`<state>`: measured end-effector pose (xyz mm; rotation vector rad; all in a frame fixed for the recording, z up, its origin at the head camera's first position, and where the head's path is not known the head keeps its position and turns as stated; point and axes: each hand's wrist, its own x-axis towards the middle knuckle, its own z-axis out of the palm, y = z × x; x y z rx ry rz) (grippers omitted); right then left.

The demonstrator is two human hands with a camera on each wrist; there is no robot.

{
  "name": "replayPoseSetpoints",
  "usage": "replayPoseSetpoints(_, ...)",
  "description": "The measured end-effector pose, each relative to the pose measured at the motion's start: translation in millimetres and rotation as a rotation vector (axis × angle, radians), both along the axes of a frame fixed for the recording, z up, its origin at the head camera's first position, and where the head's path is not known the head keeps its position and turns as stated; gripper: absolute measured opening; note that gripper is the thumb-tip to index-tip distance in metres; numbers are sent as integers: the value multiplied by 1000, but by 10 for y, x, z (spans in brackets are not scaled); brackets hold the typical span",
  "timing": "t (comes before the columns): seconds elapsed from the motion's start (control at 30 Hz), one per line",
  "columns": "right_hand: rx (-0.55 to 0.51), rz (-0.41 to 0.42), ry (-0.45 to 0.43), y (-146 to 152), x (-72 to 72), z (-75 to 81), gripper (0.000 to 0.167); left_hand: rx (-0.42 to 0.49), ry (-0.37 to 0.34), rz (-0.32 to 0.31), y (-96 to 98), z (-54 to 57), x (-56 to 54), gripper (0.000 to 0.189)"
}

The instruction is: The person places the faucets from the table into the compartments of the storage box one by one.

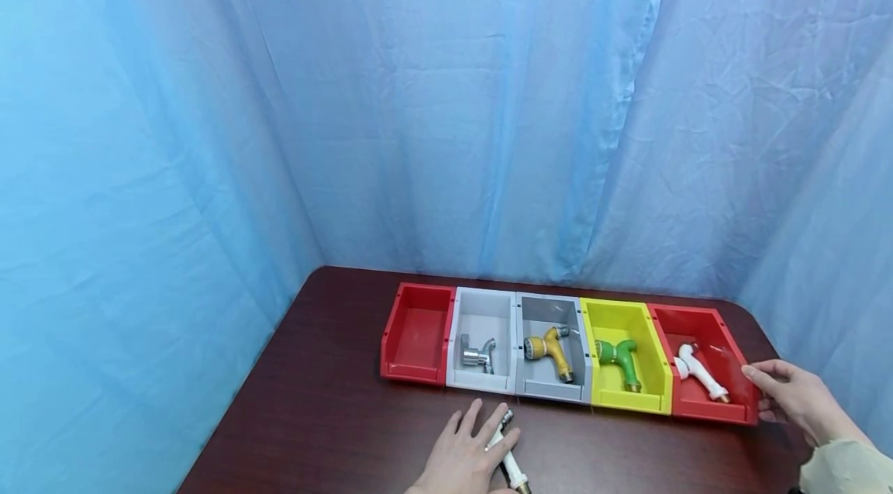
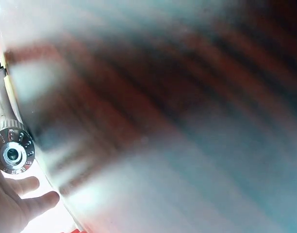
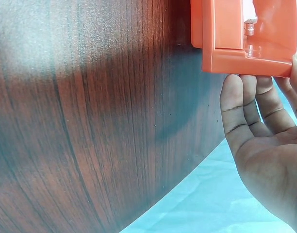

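Observation:
My left hand (image 1: 463, 455) is over the front of the table, fingers spread and fairly straight, above and beside a white tap (image 1: 515, 472). That tap's ringed metal end (image 2: 13, 150) shows close to the fingers in the left wrist view. At the right end of the row, my right hand (image 1: 802, 397) pinches the side wall of a red bin (image 1: 741, 401), thumb at the rim and fingers against the outside. Inside this bin lies another white tap (image 1: 701, 371). The right wrist view shows the fingers (image 3: 232, 92) at the red bin's edge (image 3: 250, 65).
Left of the held bin stand a yellow bin (image 1: 645, 401) with a green tap (image 1: 623, 358), a grey bin (image 1: 551, 392) with a yellow tap (image 1: 554, 350), a pale grey bin (image 1: 481, 381) with a chrome tap (image 1: 477, 355), and another red bin (image 1: 418, 331). Blue curtains (image 1: 446, 106) surround the table.

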<state>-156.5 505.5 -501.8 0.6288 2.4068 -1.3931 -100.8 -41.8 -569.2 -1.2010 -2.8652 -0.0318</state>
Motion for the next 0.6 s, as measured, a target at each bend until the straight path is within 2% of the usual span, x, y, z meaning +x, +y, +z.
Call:
replayPoseSetpoints(0.1, -2, 0, -6, 12, -4, -9, 59, -4, -46, -1, 14, 23, -2, 72)
replayPoseSetpoints(0.2, -3, -2, -11, 22, -5, -16, 62, -5, -55, -5, 19, 36, -5, 70)
replayPoseSetpoints(0.3, -4, -3, -11, 35, -9, -22, 66, -3, -36, -6, 18, 44, -8, 66)
replayPoseSetpoints(0.47, 8, -16, 4, 42, -16, -61, 72, -6, 54, -4, 26, 43, -3, 61)
replayPoseSetpoints(0.53, 7, -19, 8, 34, -12, -60, 70, -6, 97, -4, 26, 42, 4, 60)
replayPoseSetpoints(0.6, -2, -14, 7, 22, -5, -39, 65, -6, 108, -7, 24, 49, 5, 59)
